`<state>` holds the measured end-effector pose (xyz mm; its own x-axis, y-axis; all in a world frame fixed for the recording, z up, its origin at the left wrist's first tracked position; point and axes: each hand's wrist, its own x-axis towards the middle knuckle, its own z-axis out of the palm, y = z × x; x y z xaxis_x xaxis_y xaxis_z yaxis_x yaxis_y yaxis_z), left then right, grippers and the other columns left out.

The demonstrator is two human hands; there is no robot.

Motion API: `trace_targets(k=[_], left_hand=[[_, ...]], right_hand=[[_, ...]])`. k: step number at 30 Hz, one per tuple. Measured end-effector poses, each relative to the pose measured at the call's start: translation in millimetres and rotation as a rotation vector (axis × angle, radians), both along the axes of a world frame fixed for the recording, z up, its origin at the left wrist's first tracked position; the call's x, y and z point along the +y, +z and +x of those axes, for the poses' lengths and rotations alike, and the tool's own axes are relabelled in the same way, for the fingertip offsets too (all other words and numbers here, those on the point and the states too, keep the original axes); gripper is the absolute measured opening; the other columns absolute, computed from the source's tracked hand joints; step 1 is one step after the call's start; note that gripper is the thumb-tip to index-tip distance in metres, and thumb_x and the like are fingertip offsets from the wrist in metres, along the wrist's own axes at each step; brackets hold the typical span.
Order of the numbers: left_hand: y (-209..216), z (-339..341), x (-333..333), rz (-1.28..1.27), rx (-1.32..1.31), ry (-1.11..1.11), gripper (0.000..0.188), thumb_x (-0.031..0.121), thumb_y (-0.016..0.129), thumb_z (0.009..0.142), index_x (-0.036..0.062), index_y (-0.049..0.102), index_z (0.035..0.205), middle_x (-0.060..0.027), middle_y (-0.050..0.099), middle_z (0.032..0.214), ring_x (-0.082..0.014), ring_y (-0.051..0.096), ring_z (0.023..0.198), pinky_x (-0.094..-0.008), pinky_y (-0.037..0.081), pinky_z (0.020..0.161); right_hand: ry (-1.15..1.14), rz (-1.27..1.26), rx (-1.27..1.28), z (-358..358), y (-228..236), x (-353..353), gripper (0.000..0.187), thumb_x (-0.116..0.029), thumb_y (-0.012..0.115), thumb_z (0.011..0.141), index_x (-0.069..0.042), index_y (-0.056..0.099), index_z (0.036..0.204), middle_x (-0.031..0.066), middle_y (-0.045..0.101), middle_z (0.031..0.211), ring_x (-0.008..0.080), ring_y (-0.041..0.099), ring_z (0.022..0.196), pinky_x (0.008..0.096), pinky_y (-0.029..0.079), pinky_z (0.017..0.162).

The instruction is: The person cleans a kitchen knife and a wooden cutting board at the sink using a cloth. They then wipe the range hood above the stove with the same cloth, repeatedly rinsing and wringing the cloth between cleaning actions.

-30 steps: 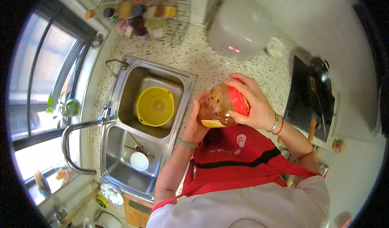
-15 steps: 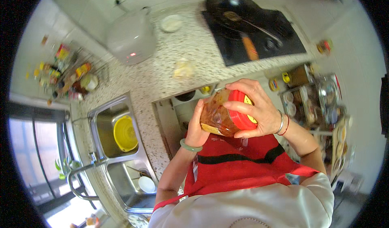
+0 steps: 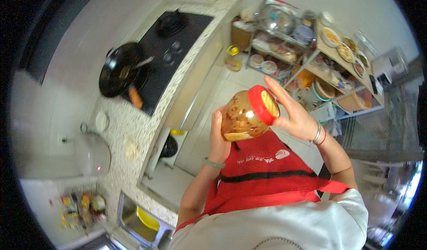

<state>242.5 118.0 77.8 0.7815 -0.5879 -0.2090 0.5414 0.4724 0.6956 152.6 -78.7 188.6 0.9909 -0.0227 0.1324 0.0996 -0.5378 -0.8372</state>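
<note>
A clear jar [image 3: 242,116] of reddish-brown, chunky food is tilted in front of my red apron. My left hand [image 3: 219,136], with a green bangle at the wrist, is wrapped round the jar's left side; some of its fingers are hidden behind the glass. On the jar sits a red lid [image 3: 263,105] with a yellow label on top. Beside the lid, my right hand [image 3: 299,118] has its fingers spread. Its thumb is close to the lid's rim, and whether it touches cannot be made out.
Left of me, the speckled counter [image 3: 122,136] carries a black cooktop [image 3: 178,45], a black wok [image 3: 116,76] and a pale rounded appliance [image 3: 91,154]. A sink [image 3: 129,216] with a yellow basin lies lower left. Ahead right stand shelves [image 3: 311,61] with bowls and containers.
My view has turned right, bringing the shelves closer to the middle. My right hand has loosened from round the red lid, and its fingers have spread. The left hand still holds the jar.
</note>
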Motion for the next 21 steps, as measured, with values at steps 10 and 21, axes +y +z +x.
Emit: trace_targets(k=[10, 21], left_hand=[[-7.3, 42.0, -154.9, -0.039, 0.107, -0.242, 0.051, 0.044, 0.029, 0.099, 0.0035, 0.045, 0.125, -0.0092, 0.053, 0.122, -0.0198, 0.051, 0.113, -0.0360, 0.040, 0.098], [-6.5, 140.4, -337.9, -0.246, 0.274, -0.635, 0.053, 0.047, 0.027, 0.098, 0.0098, 0.033, 0.136, -0.0081, 0.043, 0.135, -0.0220, 0.042, 0.125, -0.0385, 0.034, 0.104]], right_hand=[[-0.487, -0.330, -0.234, 29.5, -26.1, -81.6, 0.042, -0.033, 0.062, 0.082, -0.014, 0.056, 0.119, 0.0097, 0.047, 0.132, 0.0314, 0.039, 0.123, 0.0425, 0.033, 0.099], [-0.565, -0.293, 0.071, 79.9, 9.5, -256.5, 0.091, -0.040, 0.078, 0.066, -0.011, 0.034, 0.140, 0.0187, 0.034, 0.139, 0.0361, 0.040, 0.123, 0.0412, 0.032, 0.104]])
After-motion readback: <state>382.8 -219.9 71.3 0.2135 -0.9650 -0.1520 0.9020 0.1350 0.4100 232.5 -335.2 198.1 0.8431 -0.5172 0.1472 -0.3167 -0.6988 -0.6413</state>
